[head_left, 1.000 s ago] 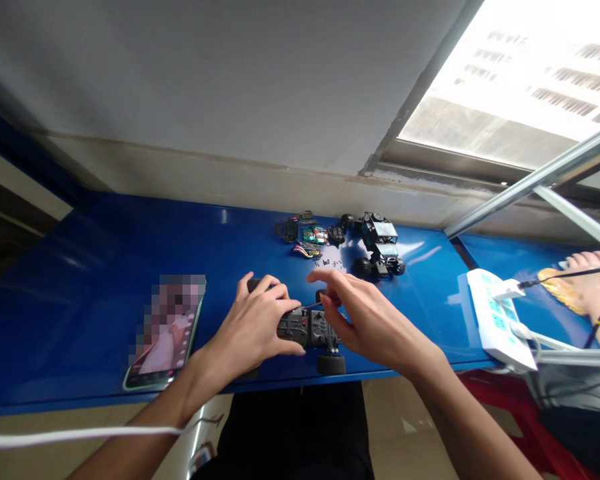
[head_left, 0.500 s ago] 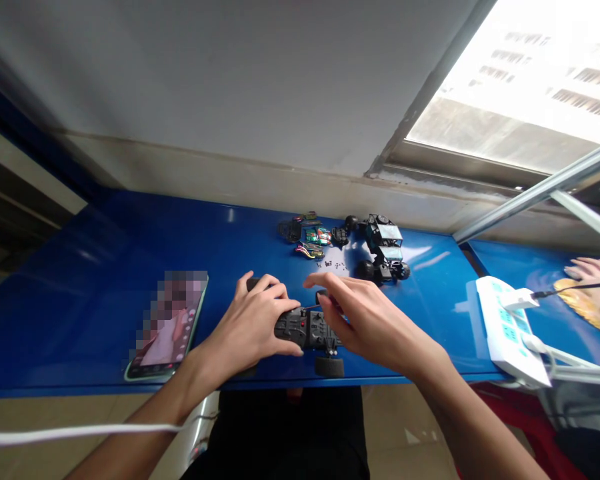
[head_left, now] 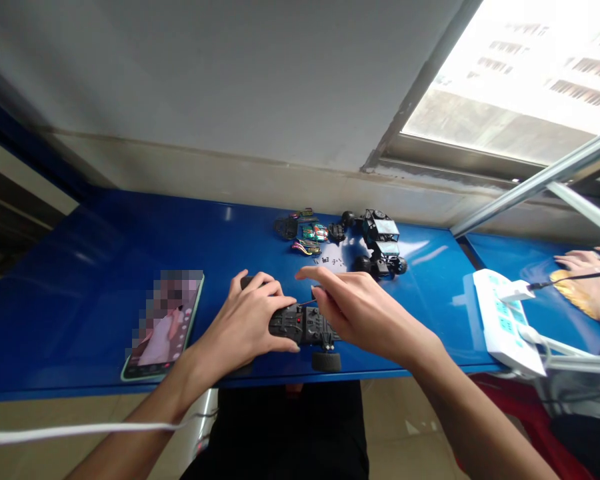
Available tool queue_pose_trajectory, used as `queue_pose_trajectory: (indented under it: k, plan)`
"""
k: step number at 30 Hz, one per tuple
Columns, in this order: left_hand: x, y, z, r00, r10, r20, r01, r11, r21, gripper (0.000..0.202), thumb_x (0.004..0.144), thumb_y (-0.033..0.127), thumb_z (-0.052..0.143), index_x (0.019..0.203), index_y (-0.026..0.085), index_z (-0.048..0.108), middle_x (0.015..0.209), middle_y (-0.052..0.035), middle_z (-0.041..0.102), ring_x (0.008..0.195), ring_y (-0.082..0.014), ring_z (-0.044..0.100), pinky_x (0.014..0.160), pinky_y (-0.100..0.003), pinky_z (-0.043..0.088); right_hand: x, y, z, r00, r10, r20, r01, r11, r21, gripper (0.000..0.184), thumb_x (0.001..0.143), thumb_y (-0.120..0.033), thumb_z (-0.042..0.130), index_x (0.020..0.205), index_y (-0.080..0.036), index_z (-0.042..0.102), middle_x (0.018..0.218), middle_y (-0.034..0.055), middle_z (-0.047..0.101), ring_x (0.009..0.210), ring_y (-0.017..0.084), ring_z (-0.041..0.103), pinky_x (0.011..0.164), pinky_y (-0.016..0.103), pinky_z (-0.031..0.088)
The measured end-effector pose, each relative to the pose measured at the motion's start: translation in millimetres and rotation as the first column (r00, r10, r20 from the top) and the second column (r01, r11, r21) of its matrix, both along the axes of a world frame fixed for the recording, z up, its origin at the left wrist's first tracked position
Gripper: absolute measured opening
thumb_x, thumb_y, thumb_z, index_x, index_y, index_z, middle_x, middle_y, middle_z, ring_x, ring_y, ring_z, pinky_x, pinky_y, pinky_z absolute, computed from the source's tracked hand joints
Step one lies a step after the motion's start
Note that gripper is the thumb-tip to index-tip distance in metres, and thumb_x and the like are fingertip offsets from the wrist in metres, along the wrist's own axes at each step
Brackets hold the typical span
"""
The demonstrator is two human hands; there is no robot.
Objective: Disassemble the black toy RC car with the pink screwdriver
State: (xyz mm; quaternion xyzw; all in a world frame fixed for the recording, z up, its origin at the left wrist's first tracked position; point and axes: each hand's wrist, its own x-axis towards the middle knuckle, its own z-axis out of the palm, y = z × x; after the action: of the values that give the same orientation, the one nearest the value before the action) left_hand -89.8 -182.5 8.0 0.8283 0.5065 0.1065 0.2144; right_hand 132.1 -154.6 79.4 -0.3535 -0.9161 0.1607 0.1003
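Observation:
A black toy car chassis with exposed parts and a thin red wire lies on the blue table near its front edge. My left hand wraps around the chassis's left end, fingers curled over it. My right hand rests over the right end, index finger stretched forward and the other fingers bent down onto the chassis. One black wheel shows below my right hand.
A phone lies left of my hands. Small colourful parts, loose screws and a black toy truck sit further back. A white power strip lies right, where another person's hand rests. A wall and window stand behind.
Both hands and the chassis have stayed nearly in place; the view has shifted slightly. The other person's hand at the right has moved a little.

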Motion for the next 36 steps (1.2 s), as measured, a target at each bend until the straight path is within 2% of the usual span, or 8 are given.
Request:
queue_pose_trajectory:
  k: [5, 10, 13, 20, 27, 29, 33, 36]
  plan:
    - [0.0, 2.1, 1.3, 1.0, -0.016, 0.004, 0.016, 1.0, -0.006, 0.057, 0.068, 0.057, 0.092, 0.116, 0.032, 0.076, 0.11, -0.0028, 0.071, 0.124, -0.034, 0.055, 0.117, -0.07, 0.021, 5.0, 1.7, -1.0, 0.991, 0.056, -0.118, -0.057, 0.998, -0.01, 0.038, 0.1, -0.008, 0.044, 0.136, -0.014, 0.053, 0.109, 0.0122, 0.073, 0.087, 0.018, 0.064, 0.079, 0.03, 0.048]
    - [-0.5, 2.7, 2.2, 1.0, -0.019, 0.001, 0.019, 1.0, -0.002, 0.053, 0.067, 0.056, 0.093, 0.111, 0.031, 0.077, 0.109, -0.0029, 0.071, 0.122, -0.0335, 0.056, 0.116, -0.069, 0.022, 5.5, 2.1, -2.3, 1.0, 0.014, 0.023, -0.017, 0.994, 0.104, 0.02, 0.106, -0.025, 0.048, 0.115, -0.015, 0.064, 0.08, 0.0055, 0.072, 0.068, 0.017, 0.063, 0.064, 0.029, 0.042]
    - [-0.9, 2.7, 2.3, 1.0, -0.016, 0.003, 0.016, 1.0, -0.004, 0.053, 0.068, 0.056, 0.092, 0.112, 0.031, 0.076, 0.109, -0.0031, 0.071, 0.121, -0.0334, 0.056, 0.116, -0.069, 0.023, 3.0, 2.7, -2.1, 0.998, 0.007, 0.066, -0.015, 0.993, 0.117, 0.023, 0.108, -0.021, 0.043, 0.121, -0.016, 0.062, 0.073, 0.0022, 0.069, 0.058, 0.015, 0.058, 0.059, 0.028, 0.038]
    - [-1.0, 3.6, 1.0, 1.0, -0.029, 0.007, 0.029, 1.0, -0.005, 0.055, 0.068, 0.057, 0.092, 0.114, 0.032, 0.076, 0.11, -0.0029, 0.07, 0.122, -0.0335, 0.056, 0.116, -0.07, 0.023, 3.4, 2.4, -2.2, 0.987, 0.089, -0.132, -0.093, 0.995, -0.024, 0.039, 0.1, -0.007, 0.044, 0.137, -0.016, 0.049, 0.118, 0.0134, 0.071, 0.097, 0.02, 0.066, 0.085, 0.033, 0.051]
    - [-0.8, 4.8, 0.2, 1.0, -0.024, 0.011, 0.024, 1.0, -0.006, 0.052, 0.066, 0.056, 0.093, 0.108, 0.03, 0.077, 0.109, -0.0029, 0.07, 0.119, -0.0324, 0.057, 0.118, -0.07, 0.021, 3.8, 4.2, -5.2, 0.999, 0.009, 0.043, -0.016, 0.984, 0.18, 0.024, 0.109, -0.032, 0.047, 0.117, -0.016, 0.064, 0.073, 0.0032, 0.07, 0.061, 0.015, 0.06, 0.059, 0.028, 0.037]
    - [-0.7, 4.7, 0.4, 1.0, -0.021, 0.008, 0.021, 1.0, -0.009, 0.053, 0.066, 0.056, 0.093, 0.11, 0.03, 0.077, 0.109, -0.003, 0.07, 0.119, -0.0325, 0.057, 0.117, -0.07, 0.022, 3.3, 5.6, -4.8, 0.999, 0.009, 0.054, -0.018, 0.986, 0.166, 0.024, 0.11, -0.029, 0.044, 0.119, -0.017, 0.064, 0.07, 0.0014, 0.069, 0.056, 0.013, 0.056, 0.057, 0.027, 0.034]
    - [-0.9, 4.5, 0.7, 1.0, -0.028, 0.01, 0.028, 1.0, -0.005, 0.055, 0.068, 0.057, 0.092, 0.114, 0.032, 0.076, 0.112, -0.0038, 0.071, 0.122, -0.0332, 0.055, 0.117, -0.069, 0.022, 3.6, 6.1, -2.5, 0.996, 0.071, -0.058, -0.07, 0.997, 0.019, 0.032, 0.104, -0.011, 0.043, 0.133, -0.017, 0.054, 0.098, 0.0066, 0.075, 0.072, 0.015, 0.063, 0.067, 0.027, 0.043]
    - [-1.3, 4.8, 0.7, 0.999, -0.034, 0.008, 0.034, 0.999, -0.008, 0.058, 0.066, 0.056, 0.093, 0.115, 0.031, 0.076, 0.112, -0.0038, 0.07, 0.122, -0.0336, 0.055, 0.117, -0.07, 0.021, 5.7, 4.8, -1.2, 0.988, 0.097, -0.12, -0.1, 0.995, -0.013, 0.035, 0.099, -0.007, 0.046, 0.132, -0.016, 0.054, 0.117, 0.0114, 0.073, 0.092, 0.019, 0.066, 0.081, 0.031, 0.05]
